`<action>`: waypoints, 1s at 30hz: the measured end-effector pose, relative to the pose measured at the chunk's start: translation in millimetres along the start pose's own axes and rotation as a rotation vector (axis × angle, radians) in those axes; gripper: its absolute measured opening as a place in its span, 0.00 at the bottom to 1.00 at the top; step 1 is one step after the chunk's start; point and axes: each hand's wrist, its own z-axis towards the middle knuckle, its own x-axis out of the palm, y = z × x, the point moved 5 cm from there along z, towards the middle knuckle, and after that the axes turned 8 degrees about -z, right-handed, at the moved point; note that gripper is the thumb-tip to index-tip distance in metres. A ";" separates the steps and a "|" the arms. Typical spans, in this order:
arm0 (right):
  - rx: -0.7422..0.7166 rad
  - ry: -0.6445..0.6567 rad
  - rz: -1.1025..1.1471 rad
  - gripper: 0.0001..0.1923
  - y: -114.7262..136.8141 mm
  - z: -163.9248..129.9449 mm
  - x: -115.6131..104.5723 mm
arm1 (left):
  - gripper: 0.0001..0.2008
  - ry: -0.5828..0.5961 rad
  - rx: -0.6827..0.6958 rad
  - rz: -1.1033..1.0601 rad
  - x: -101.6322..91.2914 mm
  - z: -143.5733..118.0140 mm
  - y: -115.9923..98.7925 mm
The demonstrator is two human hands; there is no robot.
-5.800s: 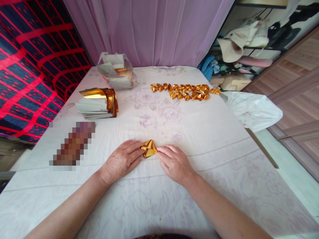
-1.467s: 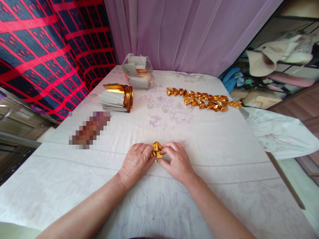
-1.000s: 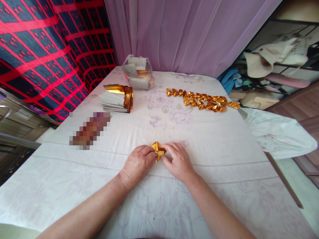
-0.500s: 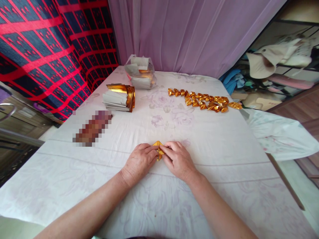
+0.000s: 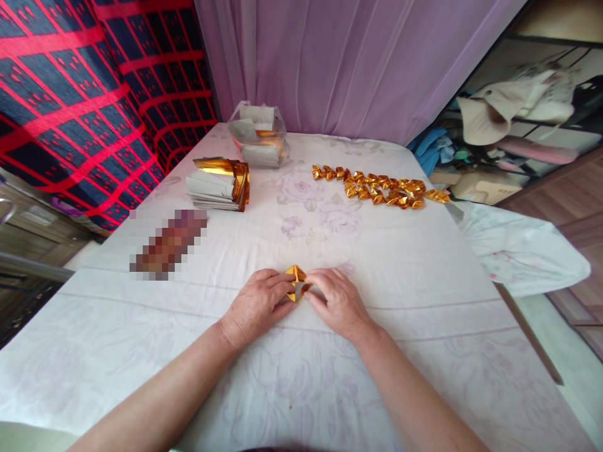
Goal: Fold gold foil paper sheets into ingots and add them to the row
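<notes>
the left hand (image 5: 257, 306) and right hand (image 5: 340, 302) pinch the little gold paper (image 5: 296, 284) with closed fingers on the tabletop (image 5: 424, 263); it looks best to press each fold flat and slow.

I read the folded piece (image 5: 296, 284) as gold foil paper, glossy and creased. Row of finished pieces (image 5: 379, 188): same shiny foil. Sheet stack (image 5: 217, 184) is matt white on the backs, mirror gold on top. Bag (image 5: 258, 135) is clear crinkly plastic. Tabletop (image 5: 424, 263) has a matt floral cloth cover. Curtain (image 5: 348, 63) is sheer fabric.
</notes>
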 end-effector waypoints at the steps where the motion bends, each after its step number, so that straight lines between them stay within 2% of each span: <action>1: -0.019 0.006 -0.010 0.11 0.7 -0.2 -0.1 | 0.10 0.000 -0.007 -0.003 0.0 -0.3 0.5; 9: -0.093 0.047 -0.068 0.13 5.4 -0.9 -3.6 | 0.15 0.051 -0.062 -0.032 1.6 -3.0 3.8; 20: -0.088 0.095 -0.039 0.13 8.5 -7.5 -4.4 | 0.13 0.055 0.071 0.087 0.1 -7.0 -2.6; 25: -0.068 0.079 -0.047 0.12 6.5 -7.1 -2.1 | 0.14 0.102 0.070 0.066 -2.3 -5.7 -0.2; 30: -0.087 0.043 -0.068 0.08 5.7 -5.6 -1.8 | 0.13 0.089 0.078 0.082 -3.5 -3.8 -1.6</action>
